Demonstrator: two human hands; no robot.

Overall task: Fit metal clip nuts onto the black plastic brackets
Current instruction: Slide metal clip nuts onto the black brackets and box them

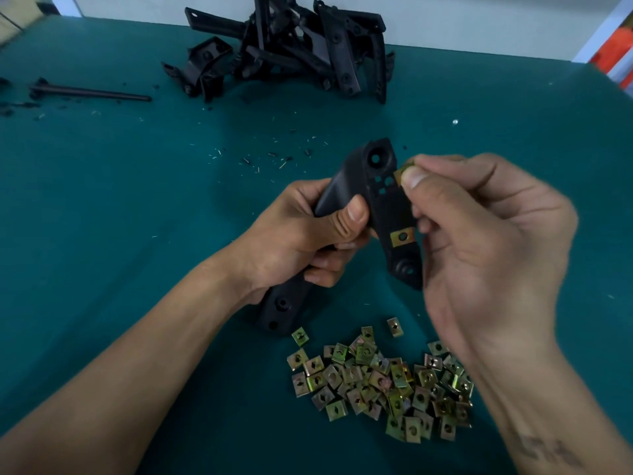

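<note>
My left hand (301,234) grips a black plastic bracket (380,186) around its middle, held above the table. One brass-coloured clip nut (402,237) sits fitted on the bracket's right edge, low down. My right hand (486,234) pinches another clip nut (401,173) between thumb and forefinger, right against the bracket's upper right edge beside its square holes. A heap of loose clip nuts (380,382) lies on the table below my hands.
A pile of black brackets (291,46) lies at the back of the green table (102,200). A black rod (89,92) rests at the far left. Small black and metal scraps are scattered mid-table.
</note>
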